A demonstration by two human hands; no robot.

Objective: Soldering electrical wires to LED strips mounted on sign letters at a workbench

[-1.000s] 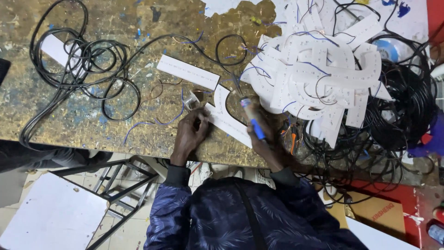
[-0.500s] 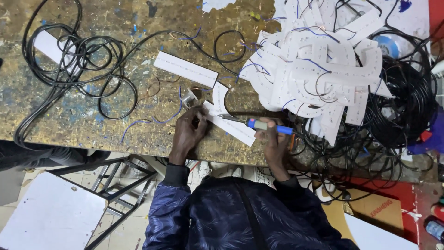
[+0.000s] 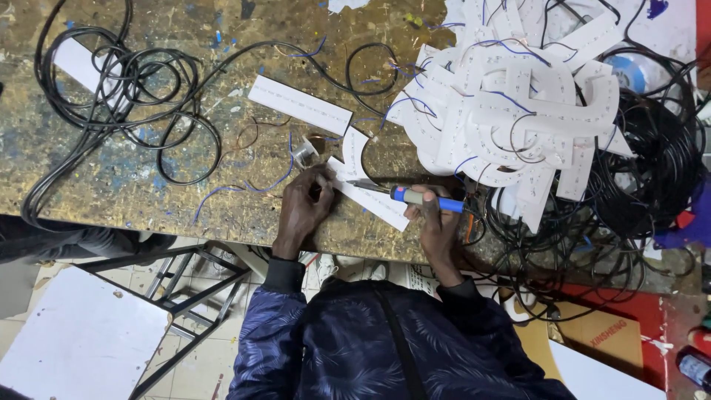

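My right hand grips a blue-handled soldering iron, lying nearly level with its metal tip pointing left onto a white letter-shaped LED strip piece. My left hand rests fingers-down on the left end of that piece, pinching something small that I cannot make out. A small spool of solder wire stands just above my left fingers on the worn wooden bench.
A heap of white LED letter pieces with blue wires fills the upper right. Black cable coils lie at the left and right. A separate white strip lies above the spool. A metal frame stands below the bench edge.
My right hand has swung the soldering iron from pointing upward to lying level, tip moved left onto the white piece. My left hand has stayed on the piece.
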